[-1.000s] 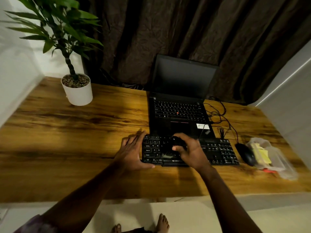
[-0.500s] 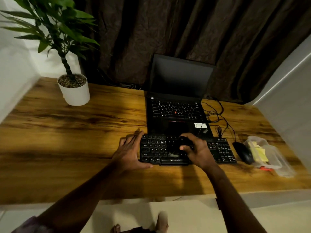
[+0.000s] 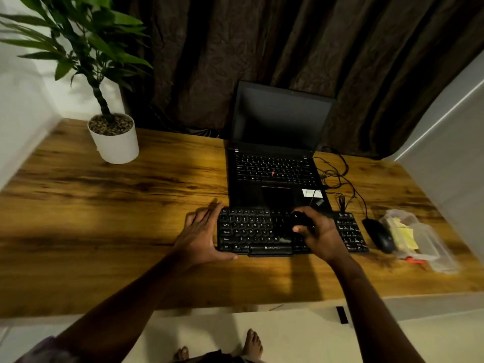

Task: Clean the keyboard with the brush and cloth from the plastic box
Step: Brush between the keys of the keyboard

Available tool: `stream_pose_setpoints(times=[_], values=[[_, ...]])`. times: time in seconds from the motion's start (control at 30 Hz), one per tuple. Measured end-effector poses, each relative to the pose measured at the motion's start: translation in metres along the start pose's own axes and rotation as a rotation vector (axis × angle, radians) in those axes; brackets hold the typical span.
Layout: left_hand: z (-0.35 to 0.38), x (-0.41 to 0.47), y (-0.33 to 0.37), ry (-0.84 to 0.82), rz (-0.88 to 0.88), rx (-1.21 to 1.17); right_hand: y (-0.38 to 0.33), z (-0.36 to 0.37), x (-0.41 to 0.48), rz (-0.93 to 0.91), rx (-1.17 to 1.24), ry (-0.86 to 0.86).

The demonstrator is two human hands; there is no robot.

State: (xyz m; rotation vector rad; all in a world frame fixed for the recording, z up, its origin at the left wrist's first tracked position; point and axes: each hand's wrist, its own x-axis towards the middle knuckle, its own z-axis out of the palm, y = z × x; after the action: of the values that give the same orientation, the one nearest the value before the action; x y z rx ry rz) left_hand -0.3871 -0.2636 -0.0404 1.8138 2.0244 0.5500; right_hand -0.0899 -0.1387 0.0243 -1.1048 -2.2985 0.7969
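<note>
Keyboard [image 3: 251,231]: lies flat on the desk [image 3: 131,205] at the near middle. Its long axis runs 9 o'clock to 3 o'clock, and the space-bar edge faces 6 o'clock, toward the person. Its far edge is just against the front of the open laptop [image 3: 275,174] at 12 o'clock.

Left hand [image 3: 201,234]: rests at the keyboard's 9 o'clock end. The fingers are straight along the side, pointing to 12 o'clock, and the thumb lies along the front edge. It holds nothing. I judge it is there to brace the board so brushing does not slide it.

Right hand [image 3: 319,234]: its fingers are curled round a dark brush [image 3: 298,221], over the keys right of centre.

Brush: it is dark on dark keys, so its outline is hard to read. It seems to slant from about 1 o'clock at the gripped end down to 7 o'clock, where a greyish patch on the keys may be the bristles. I cannot tell this for certain.

Grip reason: a low, closed hold near the head probably lets the tip work into the gaps between keys.

Plastic box [image 3: 419,239]: at 3 o'clock, well clear of the hands, with a yellow cloth [image 3: 404,235] showing inside it, so wiping looks not yet begun.

Mouse [image 3: 379,235]: sits between the keyboard's 3 o'clock end and the box.

Step in hand: brushing the middle keys. The numeric block at 3 o'clock is probably still to do.
</note>
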Motion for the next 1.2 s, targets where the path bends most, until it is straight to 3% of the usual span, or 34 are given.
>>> stream_pose_setpoints(times=[0.17,0.4,0.73,0.97,1.2], values=[[-0.005,-0.003,0.005,0.004,0.008,-0.005,-0.006,0.001,0.003,-0.032,0.061,-0.027],[-0.005,-0.003,0.006,-0.01,-0.02,-0.021,0.024,-0.034,-0.014,-0.006,-0.058,0.022],[-0.003,-0.002,0.004,0.0,-0.02,-0.014,0.007,-0.012,-0.008,-0.009,0.015,-0.017],[0.001,0.0,0.001,0.004,-0.016,-0.024,0.034,-0.047,-0.025,0.072,-0.116,0.128],[0.0,0.0,0.002,0.014,0.005,-0.013,0.023,-0.023,-0.017,0.003,-0.1,0.031]])
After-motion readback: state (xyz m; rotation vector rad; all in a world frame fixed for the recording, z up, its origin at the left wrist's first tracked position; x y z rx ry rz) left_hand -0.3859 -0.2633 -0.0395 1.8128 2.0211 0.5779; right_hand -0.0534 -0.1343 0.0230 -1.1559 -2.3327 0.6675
